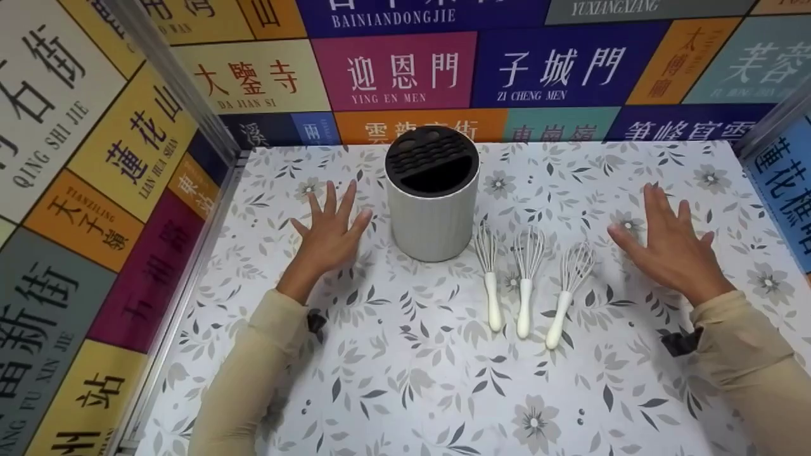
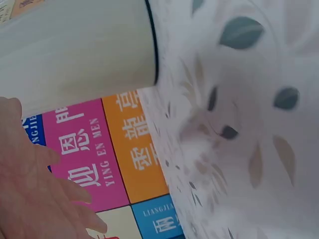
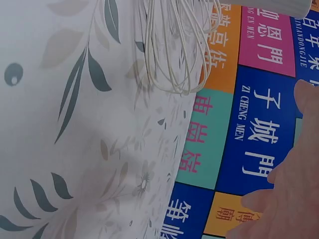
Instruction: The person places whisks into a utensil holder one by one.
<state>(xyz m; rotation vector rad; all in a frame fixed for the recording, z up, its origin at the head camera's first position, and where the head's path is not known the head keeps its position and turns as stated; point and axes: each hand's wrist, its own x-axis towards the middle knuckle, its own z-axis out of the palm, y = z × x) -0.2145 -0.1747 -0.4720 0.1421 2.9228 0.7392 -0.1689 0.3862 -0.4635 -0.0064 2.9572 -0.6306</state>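
Observation:
A white cylindrical holder (image 1: 433,209) with a black slotted top stands at the middle back of the table; its wall (image 2: 79,50) fills the top of the left wrist view. To its right lie three white whisks: left (image 1: 491,285), middle (image 1: 526,278) and right (image 1: 566,294), handles toward me. One whisk's wires (image 3: 174,45) show in the right wrist view. My left hand (image 1: 329,231) lies flat with fingers spread, left of the holder. My right hand (image 1: 671,250) lies flat, spread, right of the whisks. Neither holds anything.
The table (image 1: 412,392) has a white cloth with a grey leaf and flower print. Walls of coloured sign panels (image 1: 393,69) enclose it at the back, left (image 1: 82,209) and right (image 1: 785,183).

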